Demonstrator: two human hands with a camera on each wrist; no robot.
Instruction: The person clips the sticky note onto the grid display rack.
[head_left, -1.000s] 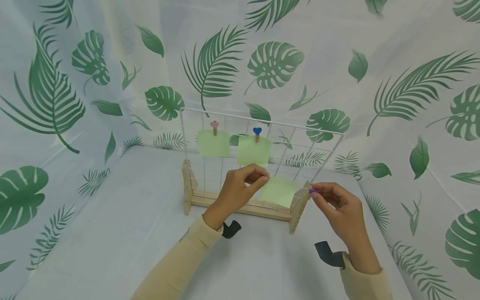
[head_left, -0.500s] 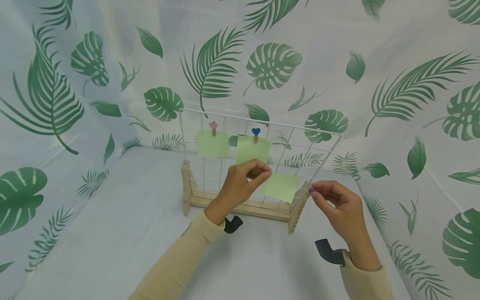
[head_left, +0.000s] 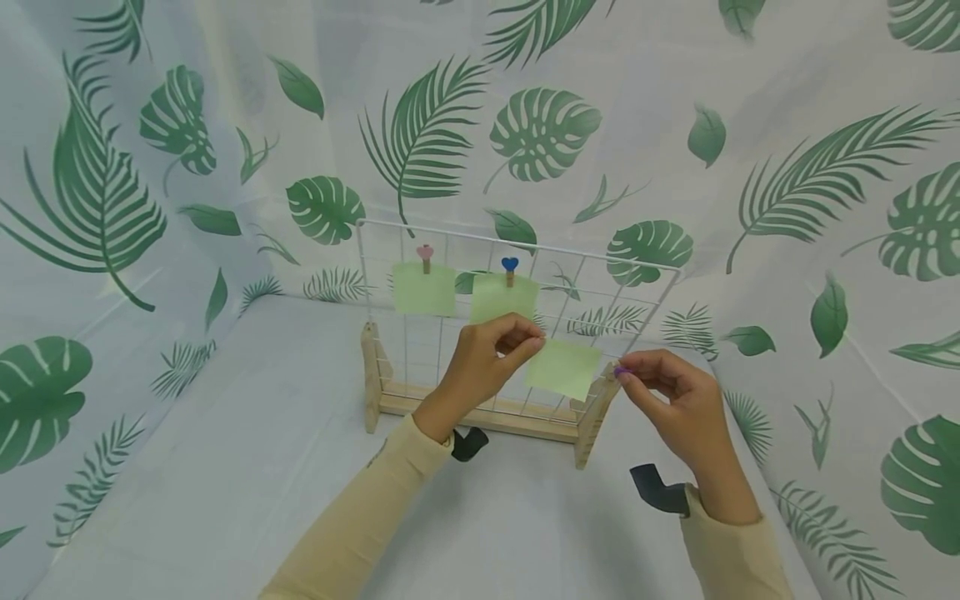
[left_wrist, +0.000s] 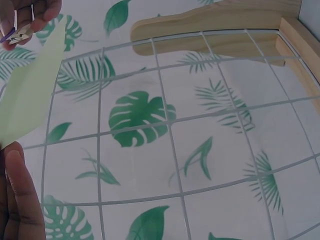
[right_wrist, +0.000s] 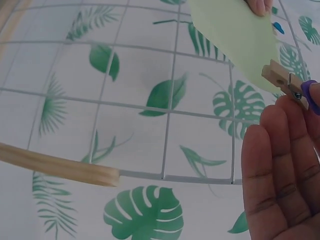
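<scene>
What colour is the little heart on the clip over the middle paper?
Blue. The heart shows best in the head view.

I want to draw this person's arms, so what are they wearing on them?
Both arms wear long, pale cream-yellow sleeves reaching the wrists. A dark grey or black strap sticks out beside each cuff, at the left hand and at the right hand. Both hands are bare, with no gloves visible.

Soft even daylight, faint shadows, no glare, wrist views slightly blurred, bowed edges
</scene>
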